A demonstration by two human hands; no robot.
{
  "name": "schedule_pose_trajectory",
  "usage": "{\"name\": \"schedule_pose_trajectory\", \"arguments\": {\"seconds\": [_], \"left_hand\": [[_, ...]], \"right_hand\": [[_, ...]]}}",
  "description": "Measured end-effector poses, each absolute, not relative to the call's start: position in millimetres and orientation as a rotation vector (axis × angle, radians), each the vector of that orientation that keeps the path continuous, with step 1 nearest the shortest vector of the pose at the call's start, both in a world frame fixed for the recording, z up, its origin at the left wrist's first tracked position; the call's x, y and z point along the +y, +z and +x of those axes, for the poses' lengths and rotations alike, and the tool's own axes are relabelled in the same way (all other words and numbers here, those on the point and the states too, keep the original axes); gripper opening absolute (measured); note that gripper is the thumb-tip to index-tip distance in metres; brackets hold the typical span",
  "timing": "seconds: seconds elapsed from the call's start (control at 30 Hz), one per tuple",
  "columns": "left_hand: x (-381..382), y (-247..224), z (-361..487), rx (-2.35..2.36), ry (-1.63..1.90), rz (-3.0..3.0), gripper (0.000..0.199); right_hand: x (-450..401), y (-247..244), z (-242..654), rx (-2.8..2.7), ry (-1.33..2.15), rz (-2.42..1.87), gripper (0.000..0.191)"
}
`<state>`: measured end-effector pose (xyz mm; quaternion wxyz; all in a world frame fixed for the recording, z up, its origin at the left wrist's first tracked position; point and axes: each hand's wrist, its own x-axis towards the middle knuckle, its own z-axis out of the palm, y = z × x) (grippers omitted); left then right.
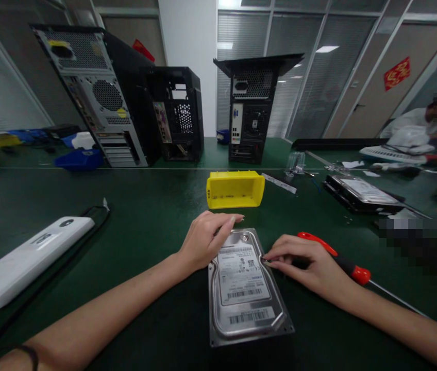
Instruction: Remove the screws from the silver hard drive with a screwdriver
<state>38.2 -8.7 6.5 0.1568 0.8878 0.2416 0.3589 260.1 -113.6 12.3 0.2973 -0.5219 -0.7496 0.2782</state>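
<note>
A silver hard drive (244,288) with a white label lies flat on the green table in front of me. My left hand (208,234) rests at its upper left edge, with fingers stretched out over the far end. At the drive's right edge, my right hand (299,257) has thumb and fingertips pinched together. Whatever is between those fingertips is too small to make out. A screwdriver (361,275) with a red and black handle lies beside and partly behind my right hand. Beyond the drive stands a yellow bin (235,190), its open side facing me.
Black computer cases (133,98) stand along the back. A white power strip (33,260) lies left with its cable. On the right is another hard drive (363,190) on a black part. A person (415,121) sits at the far right.
</note>
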Motion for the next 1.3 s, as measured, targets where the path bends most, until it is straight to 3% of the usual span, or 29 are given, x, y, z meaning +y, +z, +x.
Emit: {"name": "schedule_pose_trajectory", "arguments": {"seconds": [0.53,1.3], "left_hand": [[-10.7,8.0,38.0,0.713,1.021,2.530,0.037],[-15.8,13.0,35.0,0.657,1.127,2.554,0.036]], "right_hand": [[-118.1,7.0,263.6,-2.200,0.415,-1.190,0.028],[-122.8,5.8,267.6,-2.360,0.248,-1.155,0.037]]}}
